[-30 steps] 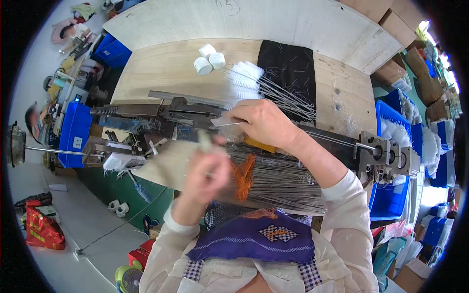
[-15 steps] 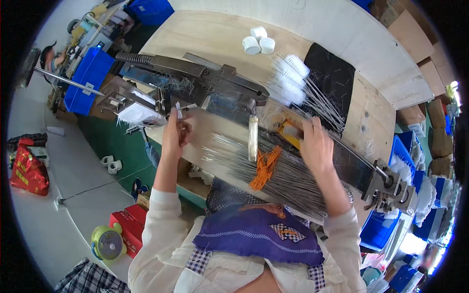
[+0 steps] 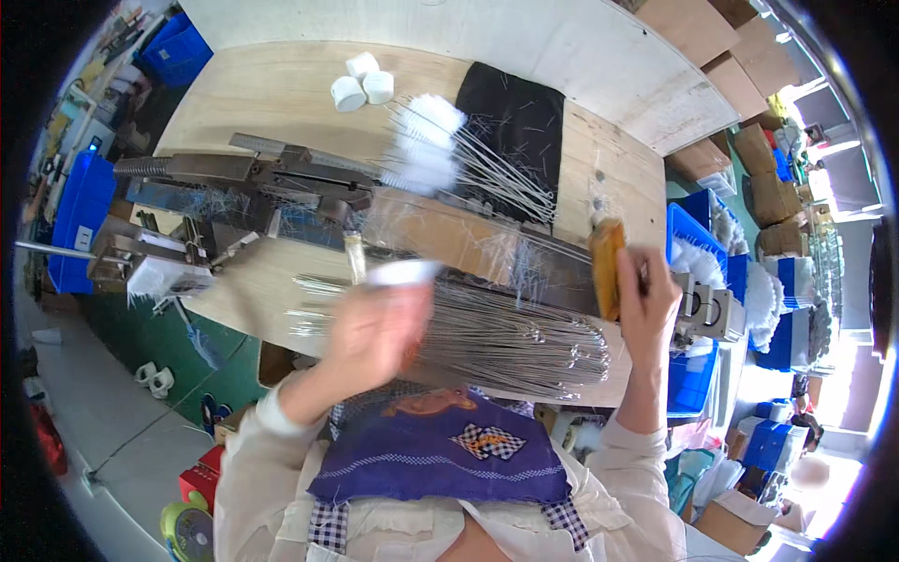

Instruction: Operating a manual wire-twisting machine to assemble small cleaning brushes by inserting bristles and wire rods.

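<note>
My left hand (image 3: 375,328) is raised over a bundle of thin looped metal wires (image 3: 496,332), smeared by motion. At its fingertips shows a blurred white piece (image 3: 405,273), whose kind I cannot make out. A bit of orange strip shows beside that hand, mostly hidden. My right hand (image 3: 651,295) is closed round a yellow block-like thing (image 3: 607,272), held upright over the right end of the long metal machine (image 3: 309,178). Left of the wires, a pale gold tube (image 3: 355,256) points down from the machine. White bristle brushes with twisted-wire stems (image 3: 426,145) lie behind it.
Three white rolls (image 3: 363,81) stand at the back of the wooden bench. A black cloth (image 3: 513,112) strewn with wire bits lies under the brush stems. Blue bins (image 3: 695,245) with white brushes stand at the right, and another blue bin (image 3: 82,220) at the left.
The view has swung right. My right hand has lifted the yellow thing off the machine and moved it right. My left hand has left the machine's left end and come over the wires.
</note>
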A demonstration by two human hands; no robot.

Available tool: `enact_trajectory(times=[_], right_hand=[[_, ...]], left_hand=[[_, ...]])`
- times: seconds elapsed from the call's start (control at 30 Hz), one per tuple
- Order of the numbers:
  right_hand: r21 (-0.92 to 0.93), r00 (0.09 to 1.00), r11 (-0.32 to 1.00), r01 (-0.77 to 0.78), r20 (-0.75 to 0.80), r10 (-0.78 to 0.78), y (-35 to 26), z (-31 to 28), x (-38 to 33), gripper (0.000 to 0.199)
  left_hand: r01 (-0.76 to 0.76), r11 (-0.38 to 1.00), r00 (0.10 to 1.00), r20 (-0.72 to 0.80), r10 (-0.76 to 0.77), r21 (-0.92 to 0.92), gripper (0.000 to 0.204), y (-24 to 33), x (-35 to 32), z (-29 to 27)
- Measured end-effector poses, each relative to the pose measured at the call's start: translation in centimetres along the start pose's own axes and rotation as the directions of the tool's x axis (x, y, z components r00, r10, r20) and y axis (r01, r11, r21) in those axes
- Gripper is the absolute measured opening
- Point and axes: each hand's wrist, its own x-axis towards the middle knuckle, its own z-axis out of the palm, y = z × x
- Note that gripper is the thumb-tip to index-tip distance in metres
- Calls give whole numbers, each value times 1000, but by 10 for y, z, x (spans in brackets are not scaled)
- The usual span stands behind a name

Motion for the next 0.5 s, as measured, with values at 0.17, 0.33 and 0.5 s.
enact_trajectory(times=[0.17,0.33,0.5], right_hand=[[39,989,991,130,-80,-126,-2,14,31,12],[3,988,992,128,-84,-127,22,11,38,12],[111,888,918,382,232,-397,-3,77,64,39]], left_hand=[[820,478,558,626,-544,-315,31,-42,68,113],[634,592,753,222,-619,-498,28,-63,65,83],[436,784,821,-162,-548,-441,30,-51,48,23]])
